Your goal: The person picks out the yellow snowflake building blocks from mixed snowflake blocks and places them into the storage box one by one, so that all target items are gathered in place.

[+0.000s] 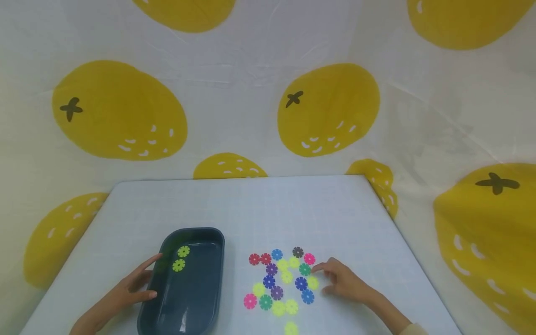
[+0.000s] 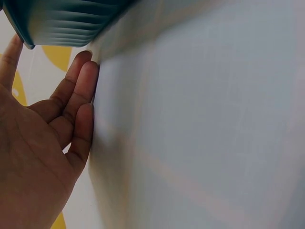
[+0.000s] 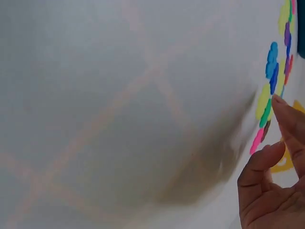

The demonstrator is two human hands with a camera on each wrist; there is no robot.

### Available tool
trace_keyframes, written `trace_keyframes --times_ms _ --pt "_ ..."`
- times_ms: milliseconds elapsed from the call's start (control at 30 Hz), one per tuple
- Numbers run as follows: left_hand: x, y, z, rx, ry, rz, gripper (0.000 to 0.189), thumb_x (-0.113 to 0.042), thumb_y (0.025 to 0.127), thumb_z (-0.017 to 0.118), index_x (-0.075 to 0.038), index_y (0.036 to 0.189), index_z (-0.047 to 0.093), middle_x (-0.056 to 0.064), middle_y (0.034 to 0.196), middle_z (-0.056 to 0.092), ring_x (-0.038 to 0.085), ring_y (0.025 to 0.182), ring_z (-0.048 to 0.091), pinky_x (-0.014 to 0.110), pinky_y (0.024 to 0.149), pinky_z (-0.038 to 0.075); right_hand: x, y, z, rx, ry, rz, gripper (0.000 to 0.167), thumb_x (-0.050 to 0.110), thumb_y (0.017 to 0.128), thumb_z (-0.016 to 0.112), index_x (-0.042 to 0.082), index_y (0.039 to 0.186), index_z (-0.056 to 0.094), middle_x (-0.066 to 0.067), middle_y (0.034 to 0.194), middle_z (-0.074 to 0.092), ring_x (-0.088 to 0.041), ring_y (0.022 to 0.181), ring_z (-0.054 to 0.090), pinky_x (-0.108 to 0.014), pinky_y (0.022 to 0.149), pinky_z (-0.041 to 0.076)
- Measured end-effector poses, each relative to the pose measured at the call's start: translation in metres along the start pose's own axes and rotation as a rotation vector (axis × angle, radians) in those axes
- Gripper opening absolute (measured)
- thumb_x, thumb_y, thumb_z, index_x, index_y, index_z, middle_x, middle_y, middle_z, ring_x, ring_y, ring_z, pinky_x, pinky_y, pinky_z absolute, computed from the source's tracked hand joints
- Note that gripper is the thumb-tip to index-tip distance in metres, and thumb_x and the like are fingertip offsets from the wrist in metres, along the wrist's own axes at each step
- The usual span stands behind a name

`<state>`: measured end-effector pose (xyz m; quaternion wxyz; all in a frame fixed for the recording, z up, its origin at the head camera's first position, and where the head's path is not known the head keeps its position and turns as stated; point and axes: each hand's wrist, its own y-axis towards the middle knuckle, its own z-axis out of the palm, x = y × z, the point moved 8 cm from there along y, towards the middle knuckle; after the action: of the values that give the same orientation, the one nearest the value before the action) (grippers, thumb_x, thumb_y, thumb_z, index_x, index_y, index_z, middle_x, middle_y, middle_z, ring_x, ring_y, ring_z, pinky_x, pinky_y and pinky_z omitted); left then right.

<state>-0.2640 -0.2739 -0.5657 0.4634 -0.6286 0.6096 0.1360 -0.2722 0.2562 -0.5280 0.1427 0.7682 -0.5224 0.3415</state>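
Note:
A dark teal tray [image 1: 189,298] stands on the left of the table, with two yellow-green notched discs [image 1: 183,251] near its far left corner. My left hand [image 1: 130,284] is at its left side, index finger and thumb spread along the rim. Seen from the left wrist, the other fingers of this hand [image 2: 52,129] lie bent beside the tray's ribbed outer wall [image 2: 66,24]. My right hand [image 1: 345,281] is at the right edge of the scattered discs, holding nothing visible. Its index fingertip is at a green disc [image 1: 304,269]; whether it touches cannot be told.
Several flat notched discs lie right of the tray, among them a pink disc [image 1: 250,301], a red disc [image 1: 254,259], a black disc [image 1: 298,252] and a purple disc [image 1: 277,292]. Behind the white table [image 1: 243,200] hangs a cloth [image 1: 234,111] printed with yellow fruit.

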Motion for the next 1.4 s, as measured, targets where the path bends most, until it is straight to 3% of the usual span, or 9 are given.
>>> trace_keyframes --times_ms 67,167,500,800,1233,1400 --pt "0.0 0.0 0.0 0.001 -0.004 0.003 0.098 -0.038 0.088 0.073 -0.021 0.16 0.008 0.036 0.158 0.01 0.061 0.139 0.021 0.074 0.098 0.039 0.003 0.003 0.001 0.039 -0.022 -0.064 0.042 0.012 0.082 0.078 0.022 0.121 0.068 0.0 0.091 0.051 -0.007 0.078 0.044 -0.019 0.066 0.041" --pt "0.001 0.0 0.0 0.003 -0.011 0.004 0.098 -0.038 0.089 0.073 -0.021 0.16 0.008 0.036 0.159 0.009 0.061 0.139 0.02 0.075 0.099 0.038 0.003 0.008 0.003 0.076 -0.051 -0.086 0.04 0.013 0.083 0.077 0.026 0.12 0.069 0.003 0.092 0.051 -0.005 0.079 0.044 -0.019 0.069 0.042" --pt "0.0 0.001 0.001 0.006 -0.02 0.011 0.099 -0.036 0.088 0.074 -0.019 0.159 0.008 0.037 0.158 0.009 0.062 0.139 0.021 0.075 0.098 0.039 -0.003 0.017 0.01 0.11 -0.098 -0.056 0.039 0.014 0.081 0.077 0.03 0.115 0.072 0.005 0.093 0.05 -0.005 0.08 0.045 -0.019 0.071 0.044" --pt "-0.004 -0.001 0.002 -0.01 0.004 0.074 0.1 -0.034 0.088 0.074 -0.017 0.16 0.006 0.034 0.159 0.011 0.062 0.138 0.025 0.075 0.103 0.033 -0.004 0.021 0.01 0.136 -0.107 -0.049 0.036 0.015 0.082 0.077 0.033 0.113 0.072 0.007 0.095 0.05 -0.006 0.086 0.048 -0.02 0.074 0.045" --pt "-0.005 -0.001 0.002 -0.016 0.005 0.09 0.1 -0.034 0.088 0.074 -0.016 0.16 0.006 0.035 0.159 0.015 0.061 0.138 0.026 0.075 0.104 0.033 -0.005 0.023 0.01 0.117 -0.129 -0.02 0.03 0.015 0.08 0.079 0.028 0.106 0.072 0.008 0.093 0.052 -0.006 0.084 0.048 -0.021 0.072 0.045" --pt "-0.007 -0.002 0.003 -0.012 0.002 0.089 0.1 -0.033 0.088 0.074 -0.015 0.159 0.006 0.035 0.159 0.013 0.062 0.138 0.025 0.075 0.104 0.032 -0.002 0.021 0.012 0.096 -0.147 -0.004 0.029 0.014 0.079 0.079 0.024 0.104 0.066 0.011 0.094 0.057 -0.007 0.086 0.053 -0.025 0.076 0.051"
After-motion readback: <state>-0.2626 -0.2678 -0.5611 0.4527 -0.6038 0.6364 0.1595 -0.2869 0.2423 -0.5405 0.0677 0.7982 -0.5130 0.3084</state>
